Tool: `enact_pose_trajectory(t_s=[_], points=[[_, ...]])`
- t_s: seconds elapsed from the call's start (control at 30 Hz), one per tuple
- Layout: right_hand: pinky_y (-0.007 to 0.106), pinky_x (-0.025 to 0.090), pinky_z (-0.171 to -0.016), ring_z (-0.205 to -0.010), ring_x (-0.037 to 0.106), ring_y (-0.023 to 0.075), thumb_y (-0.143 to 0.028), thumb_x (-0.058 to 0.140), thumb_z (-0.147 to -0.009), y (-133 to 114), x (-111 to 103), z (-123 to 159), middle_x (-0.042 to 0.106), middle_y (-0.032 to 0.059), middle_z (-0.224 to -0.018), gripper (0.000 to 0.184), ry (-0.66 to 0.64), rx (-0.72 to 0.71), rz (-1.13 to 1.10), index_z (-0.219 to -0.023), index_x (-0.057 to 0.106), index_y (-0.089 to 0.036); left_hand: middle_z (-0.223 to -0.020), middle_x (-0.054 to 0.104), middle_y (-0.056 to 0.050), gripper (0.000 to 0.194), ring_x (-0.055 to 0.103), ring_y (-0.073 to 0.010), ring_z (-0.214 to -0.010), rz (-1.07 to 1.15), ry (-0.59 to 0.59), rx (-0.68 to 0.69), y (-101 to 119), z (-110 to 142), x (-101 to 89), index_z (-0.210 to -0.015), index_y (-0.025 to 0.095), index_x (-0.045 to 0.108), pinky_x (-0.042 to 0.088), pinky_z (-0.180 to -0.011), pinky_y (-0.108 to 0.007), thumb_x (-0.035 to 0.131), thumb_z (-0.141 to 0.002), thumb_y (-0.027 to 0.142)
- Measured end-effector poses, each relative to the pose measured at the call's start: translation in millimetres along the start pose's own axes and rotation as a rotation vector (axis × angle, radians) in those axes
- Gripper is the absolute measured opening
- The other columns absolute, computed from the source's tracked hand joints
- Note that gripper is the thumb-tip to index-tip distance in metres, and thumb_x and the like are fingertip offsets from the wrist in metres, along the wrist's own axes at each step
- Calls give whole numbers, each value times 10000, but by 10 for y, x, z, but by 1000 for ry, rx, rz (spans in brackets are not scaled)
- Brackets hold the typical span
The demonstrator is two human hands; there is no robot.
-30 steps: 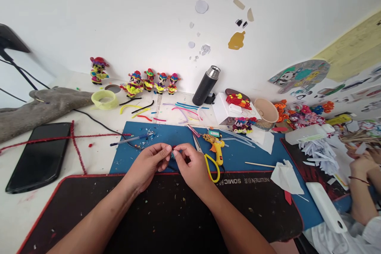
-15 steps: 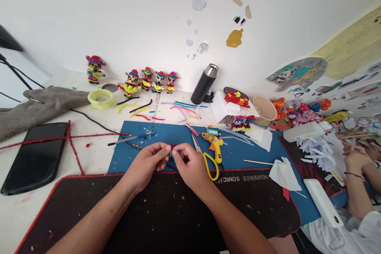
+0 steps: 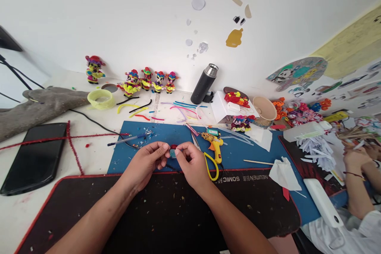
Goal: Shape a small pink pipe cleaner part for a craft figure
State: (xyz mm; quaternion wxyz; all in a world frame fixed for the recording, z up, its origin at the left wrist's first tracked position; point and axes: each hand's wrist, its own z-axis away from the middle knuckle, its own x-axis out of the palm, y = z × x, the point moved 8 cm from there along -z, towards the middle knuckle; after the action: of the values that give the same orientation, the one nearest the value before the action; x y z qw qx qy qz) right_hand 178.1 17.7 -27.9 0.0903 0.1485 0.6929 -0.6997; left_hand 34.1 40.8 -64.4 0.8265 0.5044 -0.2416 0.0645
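My left hand (image 3: 153, 160) and my right hand (image 3: 192, 162) meet above the blue mat, thumbs and forefingers pinched on either end of a small red and blue piece (image 3: 173, 151). It resembles pipe cleaner, but the fingers cover much of it. Beside my right hand lie scissors with yellow handles (image 3: 212, 166), their blades partly behind the hand. A yellow glue gun (image 3: 216, 147) rests just beyond them. To the left of my left hand, a pen (image 3: 131, 139) lies near blue fluff scraps.
Pipe-cleaner figures (image 3: 145, 80) stand by the wall, with loose coloured pipe cleaners (image 3: 186, 109) before them. A black thermos (image 3: 204, 83) stands behind the mat. Left are a phone (image 3: 35, 154) and a yellow tape roll (image 3: 101, 99). At right, a co-worker's hands (image 3: 358, 154) are busy.
My hands have drawn slightly apart, and more of the red and blue piece shows between the fingertips. The things on the table have stayed put.
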Motion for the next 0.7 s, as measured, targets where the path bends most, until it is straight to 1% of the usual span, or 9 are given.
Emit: enact_pose_trajectory(t_s=[0.2, 0.3, 0.37, 0.47, 0.53, 0.6, 0.7], points=[[255, 359, -505, -520, 446, 131, -384, 629, -934, 47, -8, 22, 520, -44, -599, 191, 7, 19, -30, -857, 647, -210, -785, 720, -46, 351, 580, -103, -610, 124, 22, -49, -63, -16, -50, -801, 136, 774, 468, -537, -198, 944, -723, 434], [252, 363, -503, -530, 450, 132, -400, 637, -930, 75, -15, 29, 532, -40, -616, 202, 7, 29, -38, -865, 653, -210, -839, 775, -78, 295, 657, -126, -659, 168, 41, -76, -85, -18, -63, -847, 134, 795, 544, -589, -202, 943, -741, 365], [252, 367, -506, -537, 452, 133, -414, 638, -928, 88, -22, 31, 539, -37, -626, 213, 6, 32, -31, -871, 658, -209, -889, 808, -105, 228, 709, -145, -699, 200, 58, -99, -107, -20, -76, -891, 130, 807, 592, -643, -214, 923, -771, 286], [253, 372, -512, -542, 447, 132, -422, 634, -932, 101, -34, 37, 539, -37, -633, 222, 11, 31, -27, -870, 656, -211, -970, 834, -141, 131, 771, -174, -792, 255, 93, -125, -136, -21, -103, -952, 116, 817, 640, -755, -236, 850, -831, 155], [252, 369, -513, -540, 442, 132, -413, 632, -937, 110, -38, 46, 535, -37, -633, 215, 14, 28, -38, -868, 652, -210, -1017, 837, -164, 112, 795, -208, -895, 294, 109, -127, -138, -21, -111, -982, 101, 818, 653, -839, -261, 783, -876, 105], [253, 360, -511, -536, 437, 131, -401, 633, -939, 127, -37, 56, 525, -39, -626, 207, 10, 32, -49, -867, 648, -208, -1071, 831, -190, 129, 796, -246, -1005, 339, 116, -121, -126, -22, -103, -1000, 83, 815, 654, -912, -299, 708, -932, 104], [255, 345, -512, -534, 424, 130, -396, 631, -939, 149, -37, 69, 505, -43, -622, 205, 5, 40, -51, -862, 642, -206, -1185, 800, -230, 235, 769, -291, -1131, 413, 123, -125, -101, -23, -74, -1015, 63, 805, 644, -979, -355, 589, -1016, 153]])
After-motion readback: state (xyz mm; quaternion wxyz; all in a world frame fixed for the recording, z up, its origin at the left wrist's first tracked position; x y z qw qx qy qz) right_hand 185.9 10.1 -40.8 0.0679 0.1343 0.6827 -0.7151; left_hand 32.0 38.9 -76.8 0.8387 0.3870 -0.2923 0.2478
